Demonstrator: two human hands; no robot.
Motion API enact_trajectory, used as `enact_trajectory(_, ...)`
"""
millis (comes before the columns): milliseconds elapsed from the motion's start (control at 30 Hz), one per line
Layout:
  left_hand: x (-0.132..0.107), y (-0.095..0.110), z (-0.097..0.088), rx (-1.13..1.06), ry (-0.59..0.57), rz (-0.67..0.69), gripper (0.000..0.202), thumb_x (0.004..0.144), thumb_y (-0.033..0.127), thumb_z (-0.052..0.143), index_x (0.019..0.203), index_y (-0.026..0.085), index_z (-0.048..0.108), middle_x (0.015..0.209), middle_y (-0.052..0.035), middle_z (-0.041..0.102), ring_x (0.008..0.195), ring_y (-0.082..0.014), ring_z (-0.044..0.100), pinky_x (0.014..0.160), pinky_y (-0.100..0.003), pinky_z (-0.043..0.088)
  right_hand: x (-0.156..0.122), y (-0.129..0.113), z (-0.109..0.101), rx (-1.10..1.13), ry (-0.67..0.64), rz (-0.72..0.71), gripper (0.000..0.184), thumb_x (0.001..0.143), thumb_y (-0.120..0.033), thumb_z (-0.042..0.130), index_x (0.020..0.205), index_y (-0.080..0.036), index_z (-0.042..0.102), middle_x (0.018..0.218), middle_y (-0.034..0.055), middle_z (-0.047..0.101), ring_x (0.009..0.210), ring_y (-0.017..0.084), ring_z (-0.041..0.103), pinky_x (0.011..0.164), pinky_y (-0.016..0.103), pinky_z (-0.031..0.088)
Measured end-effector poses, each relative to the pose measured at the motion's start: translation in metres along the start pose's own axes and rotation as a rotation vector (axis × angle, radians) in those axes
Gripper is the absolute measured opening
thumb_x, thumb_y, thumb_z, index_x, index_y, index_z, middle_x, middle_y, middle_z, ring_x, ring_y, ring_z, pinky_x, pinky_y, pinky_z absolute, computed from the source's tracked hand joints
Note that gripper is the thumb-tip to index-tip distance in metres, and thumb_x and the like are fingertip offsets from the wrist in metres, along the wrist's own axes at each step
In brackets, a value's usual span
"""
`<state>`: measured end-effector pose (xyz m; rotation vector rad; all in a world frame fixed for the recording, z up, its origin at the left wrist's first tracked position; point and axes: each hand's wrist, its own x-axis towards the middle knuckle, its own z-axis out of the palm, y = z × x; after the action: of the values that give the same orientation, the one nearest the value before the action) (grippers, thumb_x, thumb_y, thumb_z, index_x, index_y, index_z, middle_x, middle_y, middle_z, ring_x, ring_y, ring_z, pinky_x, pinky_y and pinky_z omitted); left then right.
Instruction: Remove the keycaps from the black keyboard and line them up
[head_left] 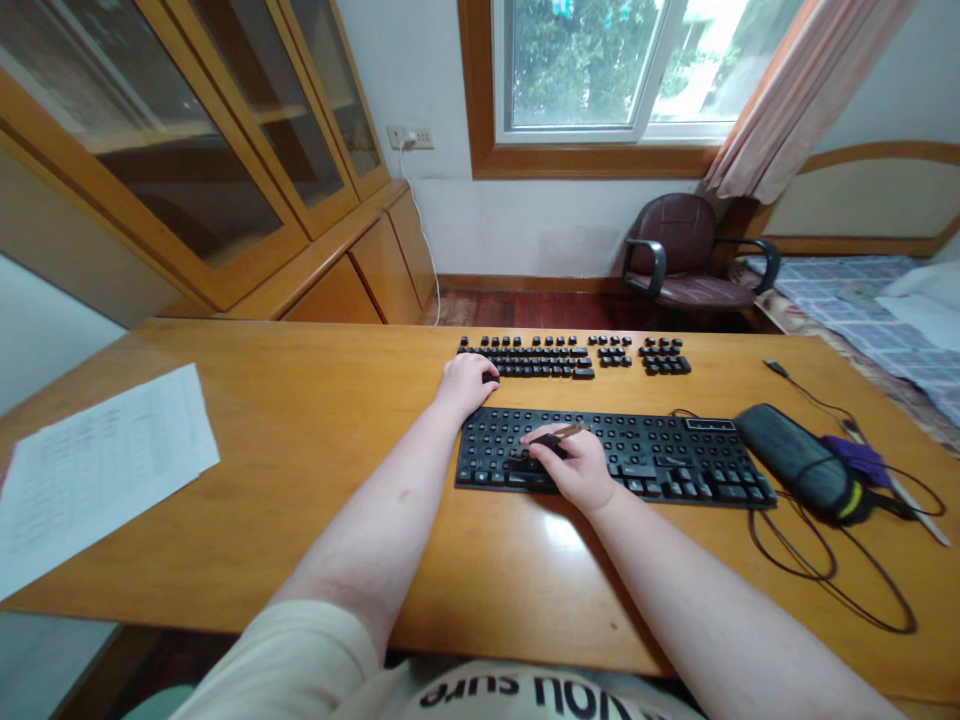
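Note:
A black keyboard frame (675, 465) with its keycaps removed lies on the wooden desk (315, 440). Behind it the loose black keycaps (555, 357) are laid out in rows in keyboard order. My left hand (466, 383) rests with curled fingers on the left end of those rows, touching a keycap. My right hand (576, 462) is closed over the left part of the keyboard frame, pinching a thin brown-tipped tool together with a dark keycap.
A sheet of printed paper (97, 460) lies at the desk's left edge. A black pouch (799, 460), a purple item (862, 458) and a looped black cable (832, 575) sit at the right. Behind the desk stand a wooden cabinet (225, 150), an armchair (686, 255) and a bed (885, 300).

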<state>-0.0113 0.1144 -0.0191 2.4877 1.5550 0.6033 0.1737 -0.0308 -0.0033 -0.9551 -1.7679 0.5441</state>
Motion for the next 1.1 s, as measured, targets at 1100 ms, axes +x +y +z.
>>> enact_trajectory(1100, -0.088, 0.073, -0.023, -0.191, -0.334, 0.216, 0.028, 0.070, 0.042, 0.069, 0.092, 0.024, 0.068, 0.093, -0.0031, 0.064, 0.091, -0.0209, 0.056, 0.085, -0.033, 0.042, 0.000, 0.003, -0.014, -0.216, -0.240, 0.429, 0.021, 0.088, -0.025, 0.044, 0.070, -0.019, 0.054, 0.067, 0.0013, 0.062, 0.065, 0.016, 0.057, 0.060, 0.026, 0.042)
